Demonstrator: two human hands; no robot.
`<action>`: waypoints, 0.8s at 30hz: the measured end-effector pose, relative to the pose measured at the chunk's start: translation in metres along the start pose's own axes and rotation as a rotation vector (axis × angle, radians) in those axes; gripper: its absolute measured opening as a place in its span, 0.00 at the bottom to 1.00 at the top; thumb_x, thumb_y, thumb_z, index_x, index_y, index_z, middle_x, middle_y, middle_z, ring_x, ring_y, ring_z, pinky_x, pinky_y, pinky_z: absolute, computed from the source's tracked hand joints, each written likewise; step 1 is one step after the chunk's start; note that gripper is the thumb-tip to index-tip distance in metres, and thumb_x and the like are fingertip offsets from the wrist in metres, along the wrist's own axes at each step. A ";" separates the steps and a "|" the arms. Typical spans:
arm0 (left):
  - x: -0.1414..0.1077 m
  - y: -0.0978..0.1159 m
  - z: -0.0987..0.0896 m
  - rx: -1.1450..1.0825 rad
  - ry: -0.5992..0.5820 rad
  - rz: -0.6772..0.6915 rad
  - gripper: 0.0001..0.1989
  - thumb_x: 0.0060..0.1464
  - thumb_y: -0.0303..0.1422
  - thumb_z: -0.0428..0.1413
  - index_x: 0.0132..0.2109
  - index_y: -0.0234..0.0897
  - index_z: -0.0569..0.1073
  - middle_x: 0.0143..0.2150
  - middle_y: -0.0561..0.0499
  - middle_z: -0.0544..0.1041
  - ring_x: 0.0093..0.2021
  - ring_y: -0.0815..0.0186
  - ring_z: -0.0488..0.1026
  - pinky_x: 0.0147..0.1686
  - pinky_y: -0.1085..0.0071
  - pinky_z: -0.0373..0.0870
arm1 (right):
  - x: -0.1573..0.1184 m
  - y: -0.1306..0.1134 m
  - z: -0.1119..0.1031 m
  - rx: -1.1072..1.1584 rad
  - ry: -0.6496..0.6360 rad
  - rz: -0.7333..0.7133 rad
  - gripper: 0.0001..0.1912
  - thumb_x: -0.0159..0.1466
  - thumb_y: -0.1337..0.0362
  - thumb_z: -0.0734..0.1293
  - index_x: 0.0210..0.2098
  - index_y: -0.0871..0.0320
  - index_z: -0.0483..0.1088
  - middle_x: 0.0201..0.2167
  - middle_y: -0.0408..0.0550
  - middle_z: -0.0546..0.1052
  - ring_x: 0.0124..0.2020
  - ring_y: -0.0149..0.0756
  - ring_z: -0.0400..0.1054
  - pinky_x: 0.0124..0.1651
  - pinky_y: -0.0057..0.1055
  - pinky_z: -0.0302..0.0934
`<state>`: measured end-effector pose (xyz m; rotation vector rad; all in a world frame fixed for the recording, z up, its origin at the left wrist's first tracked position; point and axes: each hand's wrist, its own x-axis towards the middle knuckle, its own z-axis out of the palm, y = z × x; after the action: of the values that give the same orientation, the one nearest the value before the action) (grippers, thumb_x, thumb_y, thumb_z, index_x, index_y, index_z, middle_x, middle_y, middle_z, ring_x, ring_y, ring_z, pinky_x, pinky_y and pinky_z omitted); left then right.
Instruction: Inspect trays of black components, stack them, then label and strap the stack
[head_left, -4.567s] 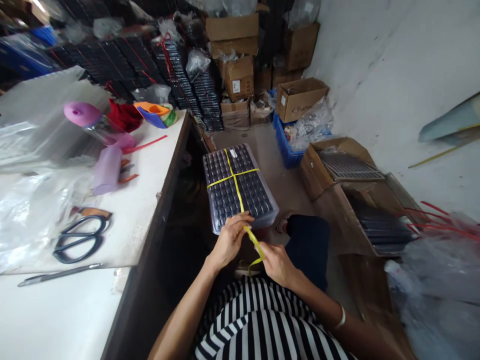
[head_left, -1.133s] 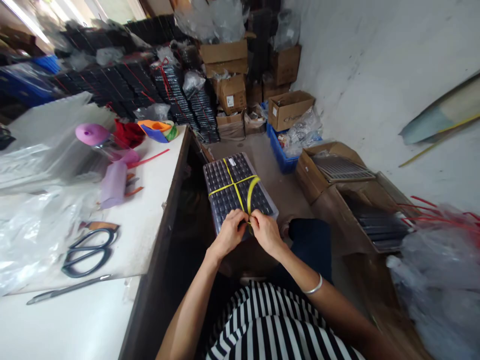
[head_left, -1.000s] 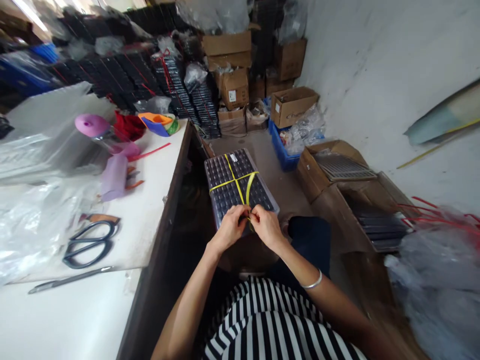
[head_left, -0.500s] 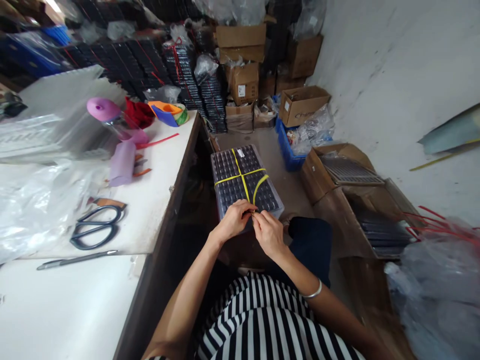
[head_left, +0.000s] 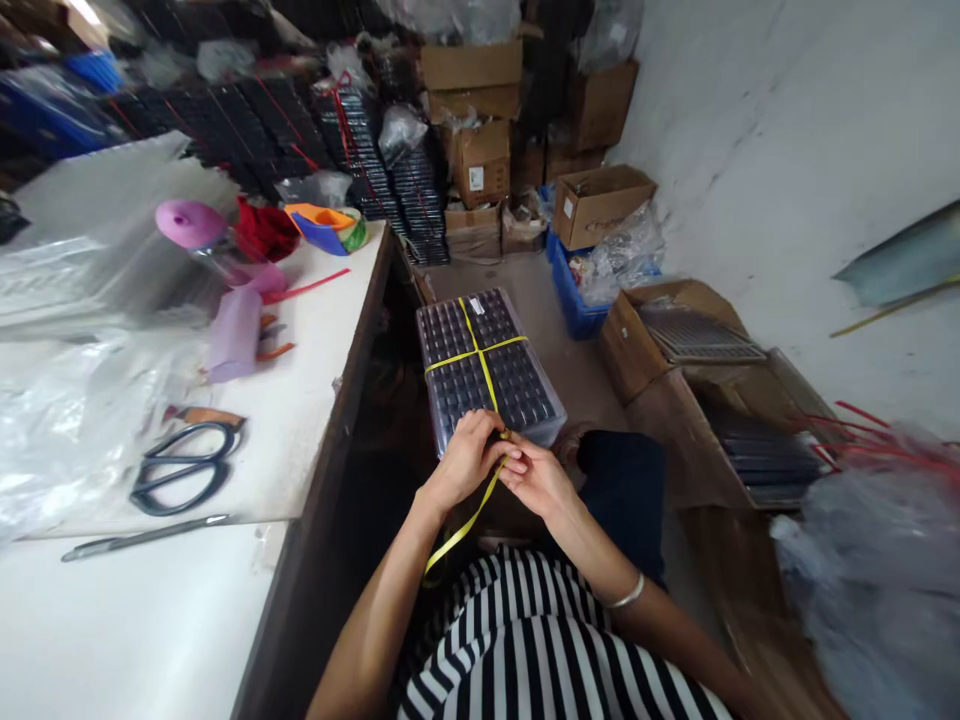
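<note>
From my remote seat I've got two hands in view, meeting at the near edge of one dark, clear-sided bundle [head_left: 517, 385], which sits low, just right of one white table [head_left: 319, 335]. One yellow strap [head_left: 459, 532] makes one cross on its top, one loose tail dangling below! My left hand [head_left: 466, 458] pinches that strap tight; my right hand [head_left: 536, 482] touches fingertips there, its grip I can't tell. On the table: one pair of scissors [head_left: 180, 465], one slim tool [head_left: 142, 538].
</note>
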<state>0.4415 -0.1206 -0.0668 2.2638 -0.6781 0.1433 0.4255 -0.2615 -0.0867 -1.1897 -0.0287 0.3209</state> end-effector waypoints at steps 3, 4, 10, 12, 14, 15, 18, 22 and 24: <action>0.004 -0.001 0.003 0.067 -0.014 0.007 0.05 0.61 0.31 0.46 0.38 0.38 0.64 0.39 0.49 0.69 0.38 0.63 0.63 0.40 0.64 0.60 | -0.003 -0.001 -0.004 -0.043 -0.012 -0.013 0.10 0.59 0.57 0.61 0.32 0.57 0.64 0.23 0.39 0.60 0.18 0.25 0.51 0.20 0.24 0.50; 0.005 -0.002 0.003 0.085 -0.022 0.013 0.06 0.62 0.31 0.45 0.37 0.38 0.64 0.38 0.49 0.69 0.38 0.63 0.63 0.39 0.65 0.60 | -0.003 -0.001 -0.006 -0.080 -0.006 -0.024 0.10 0.59 0.58 0.61 0.34 0.58 0.65 0.23 0.40 0.62 0.19 0.25 0.53 0.21 0.24 0.50; 0.006 -0.008 -0.005 0.152 -0.022 0.000 0.08 0.62 0.32 0.45 0.34 0.38 0.65 0.39 0.48 0.69 0.41 0.61 0.62 0.40 0.63 0.57 | -0.003 0.006 -0.025 -0.424 0.198 -0.196 0.08 0.59 0.61 0.65 0.35 0.55 0.63 0.19 0.35 0.62 0.21 0.27 0.56 0.28 0.26 0.50; 0.005 -0.011 -0.009 0.165 -0.004 -0.029 0.08 0.61 0.31 0.46 0.33 0.37 0.65 0.39 0.48 0.69 0.44 0.60 0.62 0.42 0.62 0.56 | -0.003 0.014 -0.031 -0.523 0.235 -0.230 0.08 0.60 0.60 0.64 0.31 0.55 0.60 0.20 0.36 0.63 0.22 0.28 0.57 0.29 0.26 0.50; 0.004 -0.014 -0.013 0.171 0.013 -0.055 0.08 0.61 0.29 0.46 0.33 0.37 0.66 0.39 0.48 0.70 0.45 0.59 0.62 0.43 0.61 0.56 | -0.003 0.022 -0.036 -0.602 0.258 -0.258 0.08 0.61 0.59 0.62 0.30 0.55 0.58 0.19 0.37 0.63 0.21 0.29 0.59 0.29 0.26 0.50; 0.004 -0.014 -0.014 0.174 0.020 -0.065 0.08 0.60 0.29 0.47 0.32 0.37 0.66 0.38 0.48 0.70 0.44 0.60 0.63 0.42 0.62 0.56 | -0.003 0.025 -0.038 -0.633 0.267 -0.275 0.08 0.62 0.59 0.61 0.31 0.55 0.57 0.19 0.37 0.63 0.21 0.29 0.60 0.29 0.27 0.51; 0.004 -0.008 -0.016 0.186 0.049 -0.089 0.08 0.59 0.29 0.49 0.30 0.37 0.65 0.36 0.49 0.69 0.40 0.62 0.64 0.40 0.64 0.58 | -0.001 0.030 -0.039 -0.699 0.287 -0.332 0.07 0.63 0.60 0.60 0.32 0.55 0.57 0.20 0.38 0.65 0.22 0.31 0.63 0.29 0.27 0.53; 0.003 0.011 -0.011 0.166 0.082 -0.125 0.08 0.58 0.32 0.50 0.30 0.38 0.63 0.35 0.50 0.68 0.38 0.65 0.65 0.38 0.68 0.63 | 0.001 0.031 -0.039 -0.752 0.307 -0.380 0.05 0.64 0.61 0.59 0.33 0.55 0.58 0.21 0.39 0.68 0.23 0.32 0.66 0.30 0.27 0.55; 0.002 0.018 -0.006 0.150 0.064 -0.149 0.09 0.58 0.31 0.49 0.29 0.38 0.63 0.31 0.52 0.68 0.34 0.67 0.66 0.34 0.72 0.64 | 0.002 0.032 -0.038 -0.781 0.315 -0.387 0.04 0.64 0.62 0.58 0.33 0.55 0.59 0.23 0.41 0.70 0.25 0.33 0.68 0.31 0.27 0.57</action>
<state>0.4351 -0.1277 -0.0505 2.4325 -0.4767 0.1995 0.4269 -0.2852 -0.1311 -1.9566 -0.1163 -0.2545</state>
